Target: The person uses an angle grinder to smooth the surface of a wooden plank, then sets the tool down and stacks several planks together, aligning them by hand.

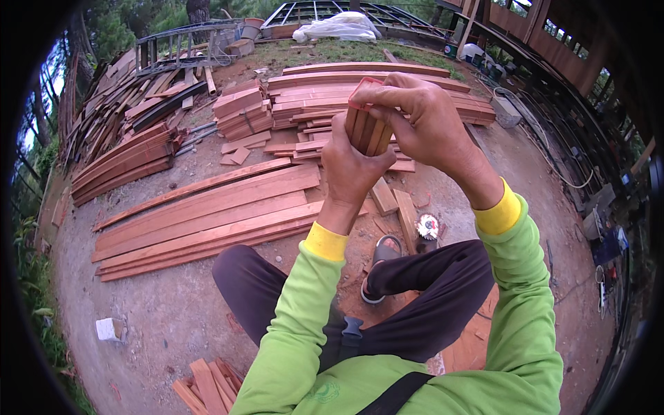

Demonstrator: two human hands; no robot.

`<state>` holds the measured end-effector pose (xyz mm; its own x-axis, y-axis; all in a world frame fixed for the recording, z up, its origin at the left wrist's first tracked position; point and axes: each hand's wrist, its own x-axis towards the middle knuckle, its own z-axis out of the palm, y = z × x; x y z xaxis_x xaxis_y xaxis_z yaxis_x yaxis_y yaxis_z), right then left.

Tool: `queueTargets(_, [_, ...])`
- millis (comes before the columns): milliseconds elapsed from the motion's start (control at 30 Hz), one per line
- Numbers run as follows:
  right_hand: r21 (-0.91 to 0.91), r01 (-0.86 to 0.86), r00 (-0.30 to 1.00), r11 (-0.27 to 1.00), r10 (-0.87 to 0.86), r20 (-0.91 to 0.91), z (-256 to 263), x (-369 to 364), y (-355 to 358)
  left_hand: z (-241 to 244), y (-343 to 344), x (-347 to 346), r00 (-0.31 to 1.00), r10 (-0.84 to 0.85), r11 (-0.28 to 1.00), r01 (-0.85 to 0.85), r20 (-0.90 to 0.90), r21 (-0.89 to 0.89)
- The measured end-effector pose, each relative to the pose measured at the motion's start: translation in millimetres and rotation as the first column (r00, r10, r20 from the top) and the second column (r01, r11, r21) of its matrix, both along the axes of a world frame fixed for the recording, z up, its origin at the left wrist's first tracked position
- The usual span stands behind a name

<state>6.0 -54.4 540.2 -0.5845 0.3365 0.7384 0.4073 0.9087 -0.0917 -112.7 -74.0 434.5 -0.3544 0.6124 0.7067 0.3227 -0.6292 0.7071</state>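
A small bundle of short wood strips is held up in front of me, its strips side by side and upright. Wrapped around its lower part is my left hand, thumb across the near side. My right hand pinches the upper end, where a red band or strap runs around the strips. Whether that band is tied is hidden by my fingers. Below, near my sandalled foot, an angle grinder with a toothed saw blade rests on the ground beside two short wood blocks.
Long reddish boards lie at front left. Behind them are stacked planks and a bundled stack. Loose strips lie near my left side, and a white block sits on the dirt. A pale hose curves along the right.
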Motion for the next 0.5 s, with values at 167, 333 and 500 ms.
queueTargets(167, [-0.003,-0.034,0.984,0.999,0.033,-0.178,3.9,4.4,-1.2,2.2,1.3,-0.5,0.998,0.049,0.998,-0.047,-0.034,0.042])
queueTargets(333, [-0.232,-0.070,0.976,0.970,0.019,-0.215,0.7,27.7,30.9,4.9,-3.4,4.3,0.999,0.040,0.999,-0.040,-0.019,0.012])
queueTargets(500, [-0.378,-0.079,0.997,0.922,0.079,-0.016,-10.3,39.4,34.1,1.7,0.3,3.2,0.998,0.046,0.998,-0.043,-0.051,0.046])
